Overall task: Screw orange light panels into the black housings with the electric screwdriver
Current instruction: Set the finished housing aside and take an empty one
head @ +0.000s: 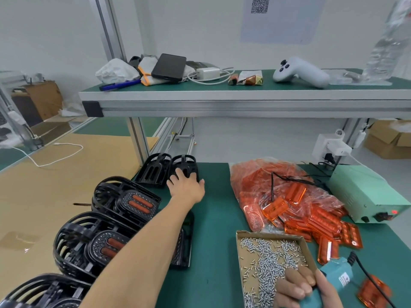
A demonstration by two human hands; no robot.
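Fingers [175,174] of the left hand [186,185] lie spread and curled over the near edge of a black housing [184,165] at the far side of the green surface [213,218], with the thumb out to the right; whether they grip it or only rest on it I cannot tell. A second empty housing [153,168] stands just beside it on the left. The arm reaches out from the lower left across a dark part [183,245] lying flat on the surface.

Along the left edge three stacks of housings [124,201] sit in a row, the top ones already fitted with orange panels.

The right hand [298,287], low at the right, has its fingers curled round the teal screwdriver [333,276], whose black cord [369,276] runs off to the lower right. The hand sits over the near corner of a shallow cardboard tray [242,236] of loose silver screws [269,261].

Beyond the tray a clear bag [251,181] of orange panels [295,192] lies open, with more panels spilled [327,227] toward the tray. A pale green power box [364,196] with a red light stands at the right.

On the shelf [222,96] above are a white controller [300,72], a charger [208,73], a black case [169,67] and a blue pen [120,84].
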